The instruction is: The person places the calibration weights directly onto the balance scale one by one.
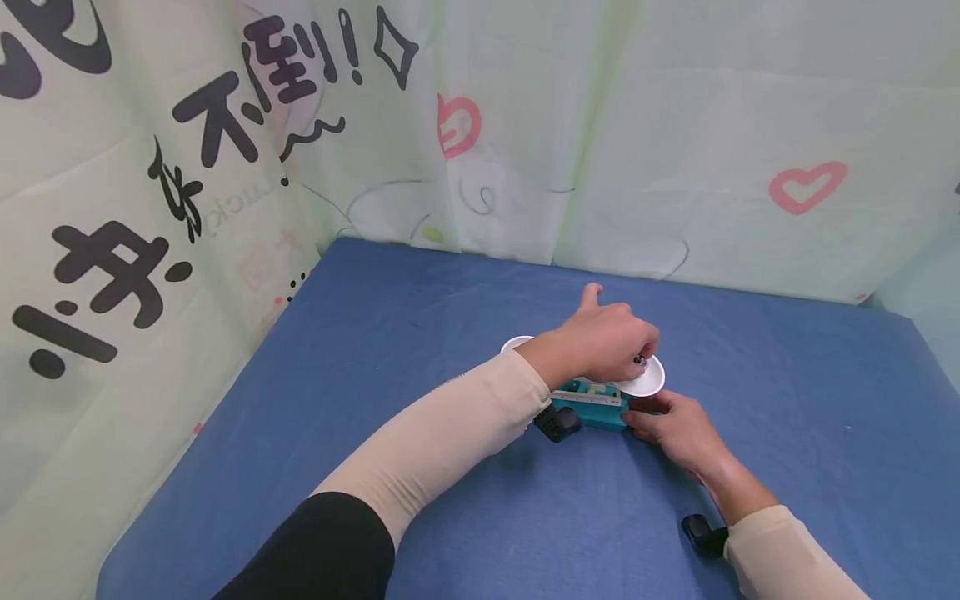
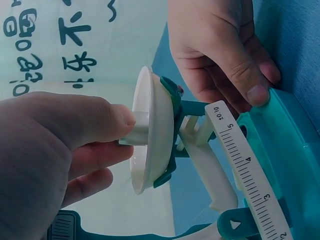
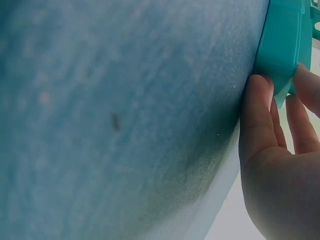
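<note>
A teal balance scale (image 1: 592, 411) with two white pans stands on the blue cloth. My left hand (image 1: 606, 343) reaches across to the right-hand pan (image 1: 651, 379). In the left wrist view its thumb and finger pinch a small silvery metal cylinder (image 2: 136, 131) inside the white pan (image 2: 159, 135); whether the cylinder touches the pan's floor is unclear. My right hand (image 1: 678, 429) grips the right end of the scale's teal base (image 3: 282, 47) between thumb and fingers. A white ruled strip (image 2: 250, 172) runs along the scale's front. The left pan (image 1: 516, 342) is mostly hidden behind my left wrist.
Blue cloth (image 1: 480, 517) covers the table. A pale printed curtain (image 1: 675, 150) hangs along the back and left edges. Black wrist devices (image 1: 558, 423) sit at both wrists, the left one close in front of the scale.
</note>
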{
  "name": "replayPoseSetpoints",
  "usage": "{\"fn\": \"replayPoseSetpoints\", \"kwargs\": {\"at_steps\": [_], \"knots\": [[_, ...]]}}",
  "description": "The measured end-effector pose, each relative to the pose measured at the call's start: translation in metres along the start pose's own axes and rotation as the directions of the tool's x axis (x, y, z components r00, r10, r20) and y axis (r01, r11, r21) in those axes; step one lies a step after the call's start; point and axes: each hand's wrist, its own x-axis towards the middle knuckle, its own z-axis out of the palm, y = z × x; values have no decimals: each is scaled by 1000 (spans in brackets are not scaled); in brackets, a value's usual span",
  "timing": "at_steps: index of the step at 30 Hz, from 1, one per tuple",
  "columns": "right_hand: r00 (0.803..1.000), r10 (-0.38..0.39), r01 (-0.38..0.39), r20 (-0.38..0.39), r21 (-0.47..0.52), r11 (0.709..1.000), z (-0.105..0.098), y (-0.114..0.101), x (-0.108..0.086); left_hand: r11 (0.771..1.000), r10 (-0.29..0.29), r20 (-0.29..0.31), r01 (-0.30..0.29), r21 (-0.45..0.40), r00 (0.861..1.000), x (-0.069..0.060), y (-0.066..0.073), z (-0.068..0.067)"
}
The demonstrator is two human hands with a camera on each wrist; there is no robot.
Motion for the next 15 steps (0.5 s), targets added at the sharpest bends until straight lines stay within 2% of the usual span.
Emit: {"fn": "replayPoseSetpoints", "kwargs": {"at_steps": [8, 15], "knots": [[1000, -17, 17, 2, 15, 1000, -1, 1, 1, 998, 2, -16, -2, -57, 1000, -1, 0, -3], [1000, -14, 14, 8, 9, 1000, -2, 2, 3, 998, -3, -16, 2, -65, 1000, -2, 0, -5]]}}
